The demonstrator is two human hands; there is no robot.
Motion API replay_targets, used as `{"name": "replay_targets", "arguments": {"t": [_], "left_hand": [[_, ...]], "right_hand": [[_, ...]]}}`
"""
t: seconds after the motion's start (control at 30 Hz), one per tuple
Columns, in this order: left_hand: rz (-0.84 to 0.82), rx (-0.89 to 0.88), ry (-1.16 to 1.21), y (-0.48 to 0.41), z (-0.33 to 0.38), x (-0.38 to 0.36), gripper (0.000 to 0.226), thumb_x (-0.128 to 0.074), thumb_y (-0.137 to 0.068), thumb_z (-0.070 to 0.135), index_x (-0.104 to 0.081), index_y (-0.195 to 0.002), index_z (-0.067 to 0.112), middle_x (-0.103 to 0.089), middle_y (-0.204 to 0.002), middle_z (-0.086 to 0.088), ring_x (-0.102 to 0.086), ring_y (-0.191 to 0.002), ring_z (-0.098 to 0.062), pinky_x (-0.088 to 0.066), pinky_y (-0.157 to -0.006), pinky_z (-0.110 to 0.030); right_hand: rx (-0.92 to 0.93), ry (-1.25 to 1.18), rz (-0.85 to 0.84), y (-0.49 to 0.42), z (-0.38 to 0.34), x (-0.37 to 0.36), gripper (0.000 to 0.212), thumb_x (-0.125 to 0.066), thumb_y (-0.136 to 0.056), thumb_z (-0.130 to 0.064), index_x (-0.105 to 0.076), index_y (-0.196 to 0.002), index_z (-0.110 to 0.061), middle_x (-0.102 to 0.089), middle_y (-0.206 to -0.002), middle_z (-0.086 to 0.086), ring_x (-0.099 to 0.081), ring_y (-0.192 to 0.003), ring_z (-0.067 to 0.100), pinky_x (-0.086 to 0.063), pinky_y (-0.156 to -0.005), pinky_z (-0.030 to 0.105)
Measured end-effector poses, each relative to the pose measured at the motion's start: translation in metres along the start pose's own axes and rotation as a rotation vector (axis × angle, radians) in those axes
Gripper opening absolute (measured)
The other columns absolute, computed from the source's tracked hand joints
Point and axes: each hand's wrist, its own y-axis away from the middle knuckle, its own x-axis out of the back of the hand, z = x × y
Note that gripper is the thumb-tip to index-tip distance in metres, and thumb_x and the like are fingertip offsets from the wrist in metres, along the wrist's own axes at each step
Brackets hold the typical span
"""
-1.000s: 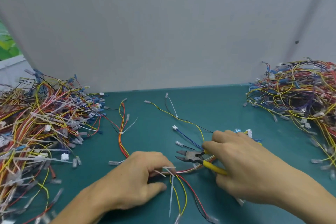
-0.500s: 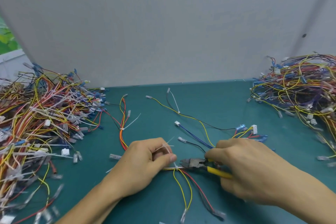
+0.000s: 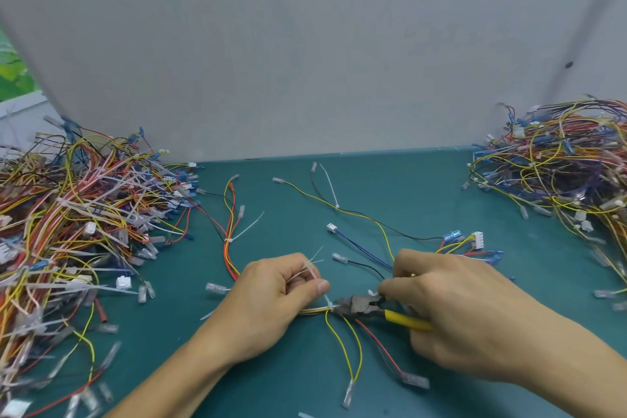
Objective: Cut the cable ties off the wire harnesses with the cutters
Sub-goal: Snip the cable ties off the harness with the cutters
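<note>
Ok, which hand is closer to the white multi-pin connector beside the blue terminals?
Right. The right hand, gripping the cutters, lies just on the person's side of the white connector; the left hand is well off to its left, holding the harness.

The surface (image 3: 424, 187) is showing plain teal, the cutters (image 3: 364, 305) are showing yellow handles and a dark grey head, the cable tie (image 3: 327, 300) is looking translucent white, and the wire harnesses (image 3: 84, 214) are showing yellow, red, orange, blue and black.

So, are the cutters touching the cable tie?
Touching. The head view shows the tips of the cutters meeting the cable tie on the harness.
</note>
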Motion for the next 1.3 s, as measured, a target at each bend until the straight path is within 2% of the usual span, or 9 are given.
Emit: {"name": "replay_targets", "arguments": {"t": [0.23,0.37,0.47,0.57,0.73,0.87,1.1,1.3], "left_hand": [[-0.007,-0.003,0.016,0.0,-0.001,0.0,0.022,-0.066,-0.089,0.028,-0.059,-0.07,0.019,-0.038,-0.051,0.011,-0.031,-0.052,-0.007,-0.028,-0.051,-0.015],[-0.01,0.0,0.03,0.0,-0.002,0.001,0.022,-0.066,-0.089,0.027,-0.059,-0.069,0.019,-0.037,-0.051,0.01,-0.031,-0.052,-0.007,-0.028,-0.051,-0.016],[-0.012,0.003,0.037,-0.001,-0.002,0.0,0.022,-0.066,-0.089,0.028,-0.059,-0.07,0.019,-0.037,-0.052,0.01,-0.03,-0.053,-0.008,-0.027,-0.051,-0.017],[-0.019,0.008,0.045,-0.001,-0.003,0.001,0.021,-0.065,-0.089,0.028,-0.06,-0.071,0.02,-0.038,-0.052,0.011,-0.031,-0.053,-0.007,-0.027,-0.051,-0.017],[-0.019,0.011,0.053,-0.001,-0.004,0.001,0.021,-0.066,-0.089,0.027,-0.059,-0.071,0.02,-0.038,-0.052,0.012,-0.031,-0.053,-0.006,-0.027,-0.051,-0.017],[-0.022,0.007,0.052,-0.001,-0.005,0.0,0.019,-0.066,-0.09,0.027,-0.06,-0.073,0.021,-0.038,-0.053,0.011,-0.032,-0.055,-0.008,-0.028,-0.052,-0.02],[-0.019,0.007,0.063,-0.001,-0.005,0.0,0.018,-0.066,-0.089,0.028,-0.06,-0.074,0.021,-0.039,-0.054,0.012,-0.032,-0.055,-0.008,-0.028,-0.052,-0.021],[0.001,0.011,0.088,0.0,-0.003,0.0,0.02,-0.061,-0.083,0.039,-0.06,-0.074,0.021,-0.039,-0.054,0.012,-0.032,-0.055,-0.007,-0.028,-0.052,-0.021]], "right_hand": [[0.046,-0.011,0.08,-0.002,0.0,-0.006,0.031,-0.042,-0.077,-0.027,-0.051,-0.107,-0.03,-0.041,-0.105,-0.014,-0.048,-0.093,0.017,-0.04,-0.074,0.032],[0.079,0.01,0.156,-0.003,0.001,-0.008,0.019,-0.056,-0.065,-0.02,-0.06,-0.083,-0.027,-0.052,-0.087,-0.009,-0.055,-0.07,0.021,-0.046,-0.057,0.033],[0.089,0.056,0.187,-0.004,0.005,-0.011,0.022,-0.058,-0.059,-0.017,-0.061,-0.08,-0.026,-0.053,-0.08,-0.007,-0.055,-0.063,0.021,-0.046,-0.05,0.031],[0.137,0.104,0.293,-0.007,0.008,-0.015,0.027,-0.063,-0.057,-0.008,-0.065,-0.079,-0.023,-0.054,-0.077,-0.005,-0.053,-0.06,0.022,-0.045,-0.047,0.032],[0.218,0.194,0.427,-0.011,0.012,-0.022,0.03,-0.039,-0.072,-0.007,-0.064,-0.081,-0.021,-0.053,-0.076,-0.004,-0.048,-0.06,0.021,-0.042,-0.048,0.034],[0.228,0.224,0.442,-0.012,0.013,-0.026,0.03,-0.038,-0.077,-0.01,-0.064,-0.083,-0.023,-0.053,-0.077,-0.005,-0.047,-0.059,0.019,-0.042,-0.048,0.032],[0.215,0.189,0.435,-0.012,0.013,-0.03,0.031,-0.037,-0.076,-0.011,-0.065,-0.082,-0.023,-0.055,-0.077,-0.006,-0.047,-0.057,0.02,-0.045,-0.046,0.032],[0.187,0.113,0.349,-0.009,0.011,-0.03,0.025,-0.058,-0.062,-0.009,-0.066,-0.082,-0.022,-0.057,-0.076,-0.006,-0.049,-0.054,0.021,-0.039,-0.037,0.031]]}}
